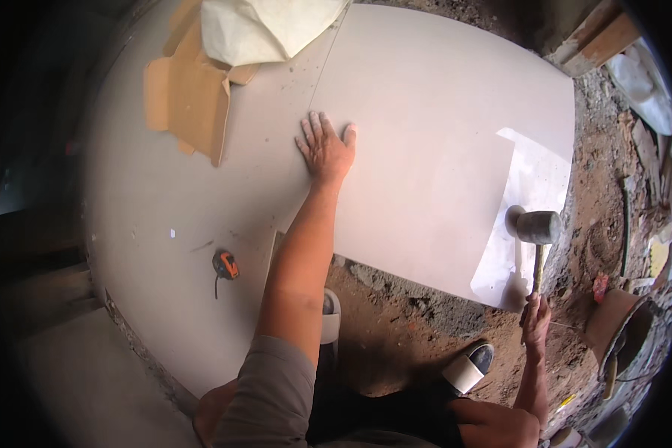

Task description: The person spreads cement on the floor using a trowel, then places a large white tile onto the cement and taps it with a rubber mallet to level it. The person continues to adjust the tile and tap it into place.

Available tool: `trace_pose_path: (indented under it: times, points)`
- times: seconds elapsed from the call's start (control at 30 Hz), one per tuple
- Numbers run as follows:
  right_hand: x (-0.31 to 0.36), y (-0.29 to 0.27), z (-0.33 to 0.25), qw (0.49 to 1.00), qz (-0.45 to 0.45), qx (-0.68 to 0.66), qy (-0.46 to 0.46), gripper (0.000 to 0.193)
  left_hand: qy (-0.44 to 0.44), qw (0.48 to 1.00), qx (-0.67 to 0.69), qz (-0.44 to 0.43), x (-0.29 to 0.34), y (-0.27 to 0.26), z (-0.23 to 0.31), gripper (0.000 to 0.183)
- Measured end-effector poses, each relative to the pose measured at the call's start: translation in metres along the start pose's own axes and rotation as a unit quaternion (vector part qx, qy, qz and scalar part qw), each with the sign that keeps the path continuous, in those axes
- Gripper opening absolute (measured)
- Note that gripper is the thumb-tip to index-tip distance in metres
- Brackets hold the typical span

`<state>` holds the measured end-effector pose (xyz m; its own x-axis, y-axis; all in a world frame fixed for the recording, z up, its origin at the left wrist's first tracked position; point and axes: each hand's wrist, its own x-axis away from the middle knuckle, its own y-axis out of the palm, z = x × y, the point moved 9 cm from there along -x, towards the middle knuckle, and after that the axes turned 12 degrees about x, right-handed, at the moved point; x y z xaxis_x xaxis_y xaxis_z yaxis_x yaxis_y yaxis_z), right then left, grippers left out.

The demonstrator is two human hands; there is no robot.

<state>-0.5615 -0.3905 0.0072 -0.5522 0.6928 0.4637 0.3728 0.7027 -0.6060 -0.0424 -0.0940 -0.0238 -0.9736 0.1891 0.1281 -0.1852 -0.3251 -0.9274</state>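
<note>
My left hand [327, 149] lies flat with fingers spread, pressed over the joint between two large pale floor tiles. Its palm rests at the left edge of the right-hand tile [425, 149]. My right hand [535, 319] is wrapped round the handle of a rubber mallet [537, 227] with a dark cylindrical head. The mallet head is over a whitish, shiny film-like patch [509, 246] at the tile's right end; whether it touches the surface I cannot tell.
On the left tiles lie a torn cardboard piece [190, 97], a white sack [265, 30] and an orange-black tape measure [225, 265]. Bare soil [381, 328] borders the tile's near edge. A bucket [616, 328] stands at the right, near rubble and a wooden post [601, 41].
</note>
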Motion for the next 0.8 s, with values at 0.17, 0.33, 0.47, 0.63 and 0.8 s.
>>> trace_pose_path:
  times: [0.17,0.33,0.47,0.63,0.8]
  points:
    - [-0.006,0.013,-0.01,0.995,0.012,0.084,0.042,0.046,0.023,0.999,0.008,0.027,-0.08,0.005,0.05,0.084]
    - [-0.046,0.007,-0.07,0.989,0.015,0.15,-0.011,0.04,-0.006,0.999,-0.028,0.034,-0.093,0.007,0.057,0.091]
    - [-0.092,-0.017,-0.122,0.983,0.151,0.037,-0.097,0.036,-0.009,0.999,-0.041,0.033,-0.094,0.005,0.055,0.093]
    - [-0.137,-0.006,-0.13,0.966,0.15,0.2,-0.062,0.046,-0.024,0.999,-0.044,0.014,-0.09,0.001,0.059,0.094]
    - [-0.134,-0.031,-0.163,0.985,0.117,0.109,-0.062,0.043,0.008,0.996,-0.083,0.018,-0.113,0.003,0.087,0.096]
